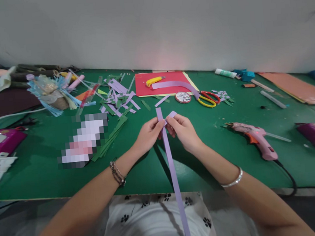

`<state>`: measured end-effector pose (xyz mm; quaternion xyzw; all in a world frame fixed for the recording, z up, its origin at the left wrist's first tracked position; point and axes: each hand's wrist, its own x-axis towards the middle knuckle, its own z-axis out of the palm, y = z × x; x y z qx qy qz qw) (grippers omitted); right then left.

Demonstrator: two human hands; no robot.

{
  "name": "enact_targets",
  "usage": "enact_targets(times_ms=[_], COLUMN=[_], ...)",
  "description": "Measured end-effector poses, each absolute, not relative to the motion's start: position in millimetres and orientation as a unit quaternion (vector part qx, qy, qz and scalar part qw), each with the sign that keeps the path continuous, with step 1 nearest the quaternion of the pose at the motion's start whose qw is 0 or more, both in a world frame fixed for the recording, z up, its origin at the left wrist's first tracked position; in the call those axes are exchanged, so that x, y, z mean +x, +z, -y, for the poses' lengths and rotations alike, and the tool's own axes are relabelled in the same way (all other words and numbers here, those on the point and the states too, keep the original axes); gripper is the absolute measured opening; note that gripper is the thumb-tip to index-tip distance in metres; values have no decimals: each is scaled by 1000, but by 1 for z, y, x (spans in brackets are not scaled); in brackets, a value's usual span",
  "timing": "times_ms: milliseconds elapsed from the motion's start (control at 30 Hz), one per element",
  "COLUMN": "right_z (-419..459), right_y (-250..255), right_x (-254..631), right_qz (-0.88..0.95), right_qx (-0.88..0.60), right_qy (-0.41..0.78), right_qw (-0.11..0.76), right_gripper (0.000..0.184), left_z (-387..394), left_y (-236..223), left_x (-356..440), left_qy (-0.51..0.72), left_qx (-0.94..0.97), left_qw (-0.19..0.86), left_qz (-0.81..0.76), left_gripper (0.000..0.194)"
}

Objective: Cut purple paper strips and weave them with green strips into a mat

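A long purple paper strip [171,165] hangs from my fingers over the table edge, its lower end above my lap. My left hand [149,133] pinches it near the top, thumb on the paper. Close against it, my right hand [183,131] pinches a short purple piece [172,114] that angles up to the right. Where the two pieces meet is covered by my thumbs, so I cannot tell whether they are one strip. Beyond my hands lie scissors [209,99] with yellow and red handles, another purple strip [175,83] and a small round container [183,97].
A pink glue gun [255,135] lies at the right, its cord running over the front edge. Red paper sheets [143,85] carry a yellow cutter [154,81]. Green strips [111,139] and a pile of scraps [116,94] lie left. A purple power strip [4,144] stands far left.
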<state>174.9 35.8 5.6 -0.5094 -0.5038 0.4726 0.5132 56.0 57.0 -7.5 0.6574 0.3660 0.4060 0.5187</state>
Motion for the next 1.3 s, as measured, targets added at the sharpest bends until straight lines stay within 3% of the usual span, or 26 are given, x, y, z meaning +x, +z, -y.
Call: enact_targets(times_ms=[533, 700, 933, 1300], right_z=[-35, -36, -35, -35], right_y=[3, 3, 3, 2], right_x=[174, 175, 175, 175], right_qz=[519, 513, 534, 529], right_qx=[-509, -494, -483, -493], right_qy=[490, 476, 483, 504], right_qw=[481, 515, 498, 471], right_gripper=[31, 29, 33, 31], left_z=[-56, -55, -52, -55], left_y=[-9, -9, -9, -10], left_x=[56, 59, 57, 55], left_qy=[484, 422, 420, 466], left_qx=[598, 628, 681, 658], left_qw=[462, 516, 447, 438], left_qz=[-441, -401, -399, -398], left_gripper=[30, 26, 28, 31])
